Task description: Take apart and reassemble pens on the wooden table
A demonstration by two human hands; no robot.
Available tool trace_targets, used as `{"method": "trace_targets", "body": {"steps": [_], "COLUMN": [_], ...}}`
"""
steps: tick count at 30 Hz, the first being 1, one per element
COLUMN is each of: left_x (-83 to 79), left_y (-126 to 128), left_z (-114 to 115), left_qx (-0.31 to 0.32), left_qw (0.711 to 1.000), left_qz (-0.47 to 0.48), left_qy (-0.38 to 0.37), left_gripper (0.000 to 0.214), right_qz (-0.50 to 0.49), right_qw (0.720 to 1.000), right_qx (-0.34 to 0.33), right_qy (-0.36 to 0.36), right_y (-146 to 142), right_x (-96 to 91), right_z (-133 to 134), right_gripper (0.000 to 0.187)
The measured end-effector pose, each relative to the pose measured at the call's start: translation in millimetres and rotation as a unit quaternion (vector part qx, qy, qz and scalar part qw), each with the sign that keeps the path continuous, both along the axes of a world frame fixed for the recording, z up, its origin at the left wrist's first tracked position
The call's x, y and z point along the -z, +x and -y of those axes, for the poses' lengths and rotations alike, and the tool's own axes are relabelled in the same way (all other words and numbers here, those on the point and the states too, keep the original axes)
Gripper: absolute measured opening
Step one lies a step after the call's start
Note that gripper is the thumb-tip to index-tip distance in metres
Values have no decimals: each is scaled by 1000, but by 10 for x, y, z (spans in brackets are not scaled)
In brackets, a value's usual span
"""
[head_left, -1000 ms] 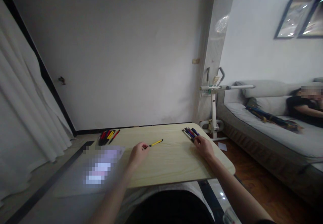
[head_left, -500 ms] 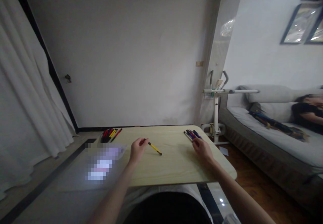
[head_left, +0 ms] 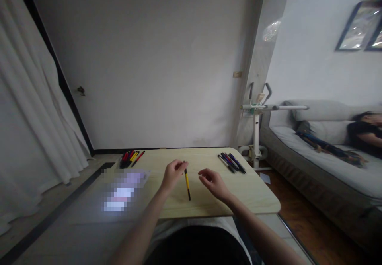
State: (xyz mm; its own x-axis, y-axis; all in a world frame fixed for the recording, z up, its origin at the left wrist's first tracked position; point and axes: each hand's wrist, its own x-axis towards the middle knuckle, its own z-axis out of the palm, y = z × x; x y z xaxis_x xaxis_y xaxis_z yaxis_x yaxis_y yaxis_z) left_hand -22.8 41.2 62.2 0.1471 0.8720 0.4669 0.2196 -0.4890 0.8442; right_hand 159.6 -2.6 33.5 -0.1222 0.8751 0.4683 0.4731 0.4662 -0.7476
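My left hand (head_left: pixel 174 173) is closed in a pinch on the upper end of a yellow pen (head_left: pixel 187 181) with black ends. The pen points down toward the front of the wooden table. A short way to its right is my right hand (head_left: pixel 212 182), its fingers loosely curved and apart with nothing visible between them. Several dark and white pens (head_left: pixel 231 162) lie side by side at the table's back right. At the back left rests a bunch of red, yellow and black pens (head_left: pixel 131 158).
The pale wooden table (head_left: pixel 253 201) has rounded corners. A blurred, bright rectangular patch (head_left: pixel 119 195) covers its left front. Past the right edge stand a white exercise machine (head_left: pixel 256 131) and a grey sofa (head_left: pixel 286 137) with a person (head_left: pixel 365 133) on it.
My right hand has left the pens at the right and moved toward the middle. My left hand has shifted right, and the yellow pen has swung from slanted to nearly upright in view.
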Motion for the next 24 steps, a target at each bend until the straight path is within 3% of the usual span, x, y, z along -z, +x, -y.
{"method": "trace_targets", "body": {"steps": [6,10,15,21,24], "left_x": [9,4,29,172,200], "left_y": [157,220,253,114,-73], "left_z": [92,141,181,207,136], "left_qx": [21,48,34,48,16], "left_qw": [998,995,994,986,984], "left_qz": [-63,-89,-102,-159,-179], "left_qy": [12,16,30,12,20], "left_gripper": [29,29,29,30,30], "right_qz": [-56,-75,-129,-185,-184], "right_qw": [997,997,991,980,978], "right_qx": [-43,-29,-1,-15,-3], "right_qy": [-13,-6,-15,-66,-102], "right_y": [-229,-275,-272,-182,-139], "right_x": [17,84,114,170,222], "right_z": [24,-15,-78,-73,-41], "right_gripper": [23,24,29,30,31]}}
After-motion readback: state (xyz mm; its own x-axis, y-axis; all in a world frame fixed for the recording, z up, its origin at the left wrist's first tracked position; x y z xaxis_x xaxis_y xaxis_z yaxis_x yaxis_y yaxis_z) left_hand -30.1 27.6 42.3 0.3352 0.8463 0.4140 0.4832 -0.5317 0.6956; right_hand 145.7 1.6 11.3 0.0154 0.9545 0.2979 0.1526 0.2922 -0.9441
